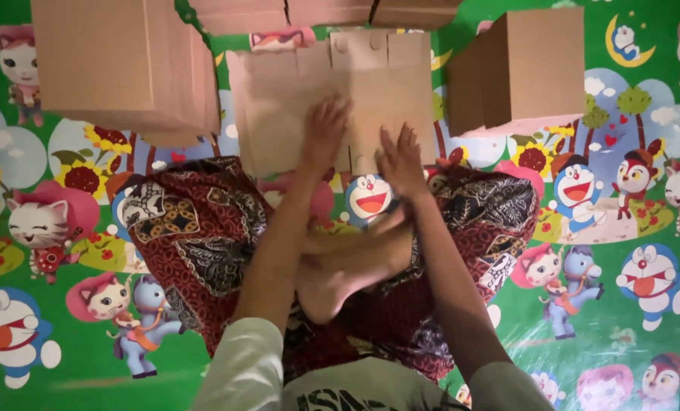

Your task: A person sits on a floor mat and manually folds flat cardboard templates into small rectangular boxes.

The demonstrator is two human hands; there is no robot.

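On the far left a tall stack of flat brown cardboard sheets [127, 65] stands on the bright green cartoon-printed floor mat [73, 320], set well clear of the hands. Moving in, the person sits cross-legged in a dark red patterned batik cloth [203, 236], bare feet tucked under the forearms.

Centre stage now: a flat, die-cut brown cardboard blank [279, 106] lies open on the mat just in front of the knees, none of its panels raised. The left hand [323, 135] lies palm-down on it, fingers stretched forward and slightly spread, pinching nothing. Just beside it, the right hand [401, 161] presses the same sheet near its lower edge, fingers fanned too, flat on the board. The two hands are close but apart.

Further right, a folded-up brown cardboard box [523, 72] stands erect on the mat, and along the top edge more brown cardboard pieces [332, 11] peek in.

By the look of it, at least one box is made, this sheet is not yet folded, and the left-hand stack waits untouched.
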